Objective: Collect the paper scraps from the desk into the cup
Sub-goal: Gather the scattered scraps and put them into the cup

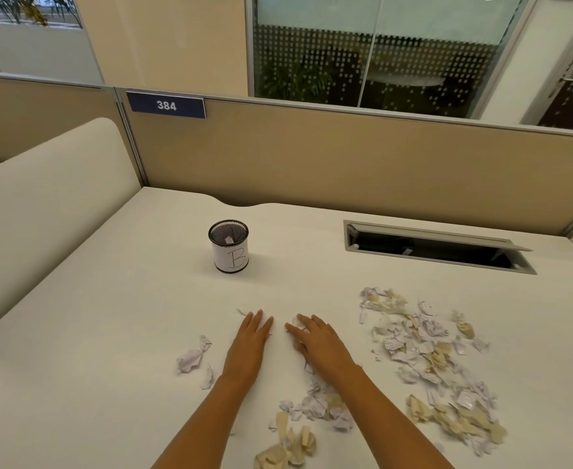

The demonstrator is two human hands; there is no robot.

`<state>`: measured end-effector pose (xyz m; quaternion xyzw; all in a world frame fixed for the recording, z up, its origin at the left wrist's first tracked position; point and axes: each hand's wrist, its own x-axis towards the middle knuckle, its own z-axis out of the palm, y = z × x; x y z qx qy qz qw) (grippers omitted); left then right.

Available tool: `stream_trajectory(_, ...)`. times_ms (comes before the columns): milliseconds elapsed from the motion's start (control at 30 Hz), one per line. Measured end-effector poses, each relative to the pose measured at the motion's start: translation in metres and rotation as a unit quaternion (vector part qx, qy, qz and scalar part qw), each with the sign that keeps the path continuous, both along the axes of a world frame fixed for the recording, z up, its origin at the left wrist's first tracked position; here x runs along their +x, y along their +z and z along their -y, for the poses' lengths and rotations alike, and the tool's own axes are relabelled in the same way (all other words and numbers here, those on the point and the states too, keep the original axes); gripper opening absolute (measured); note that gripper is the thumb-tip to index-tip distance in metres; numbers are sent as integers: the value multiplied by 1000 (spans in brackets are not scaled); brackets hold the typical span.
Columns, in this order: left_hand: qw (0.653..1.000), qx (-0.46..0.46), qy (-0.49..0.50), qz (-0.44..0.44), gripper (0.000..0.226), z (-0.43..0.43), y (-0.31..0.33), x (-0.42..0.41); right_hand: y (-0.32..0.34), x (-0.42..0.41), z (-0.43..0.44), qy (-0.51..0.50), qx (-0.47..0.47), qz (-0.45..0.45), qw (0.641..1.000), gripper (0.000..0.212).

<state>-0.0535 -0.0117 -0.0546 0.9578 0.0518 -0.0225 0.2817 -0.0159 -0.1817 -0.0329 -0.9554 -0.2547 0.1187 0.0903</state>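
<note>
Office cubicle, closed at the back by a beige partition (312, 157) bearing a number plate (166, 105). The white desk (109, 316) filled the lower field. An open cable hatch (437, 247) lay well beyond the hands, to their right.

The largest spread of paper scraps (427, 353) lay to the right of the right hand (317, 345), near it but apart. A second heap (312, 407) lay behind the hands, toward the person, beside the right forearm. A small cluster (193, 358) lay just left of the left hand (248, 340). The mesh cup (228, 247), labelled B and holding at least one scrap, stood upright ahead of the left fingertips, well apart.

Both hands lay palms down with fingers extended, gripping nothing. A single white scrap (297, 322) showed under the right fingertips.

Judgement: the scraps looked crumpled, soft and very light, liable to scatter or spring open. Raking them together between the palms and lifting a loose handful from below would probably serve better than pinching pieces singly. The cup's narrow mouth called for small loads, and the cup looked light enough to tip.
</note>
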Motion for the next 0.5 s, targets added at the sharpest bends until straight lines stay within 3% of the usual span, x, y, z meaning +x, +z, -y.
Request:
stream_trajectory(100, 972, -204, 117, -2, 43, 14, 10, -13, 0, -12, 8, -15, 43, -8, 999, 46)
stream_trajectory(167, 943, -278, 185, 9, 42, 21, 16, -17, 3, -17, 14, -17, 54, -17, 998, 47)
stream_trajectory(267, 944, -266, 194, 24, 24, 23, 21, -19, 5, -24, 19, -5, 40, 17, 999, 39)
stream_trajectory(367, 943, -260, 207, 31, 21, 20, 23, -19, 1, -27, 21, -23, 63, 24, 997, 32)
stream_trajectory(500, 940, -256, 221, 45, 24, 17, 28, -13, 1, -25, 18, -124, 160, 3, 979, 18)
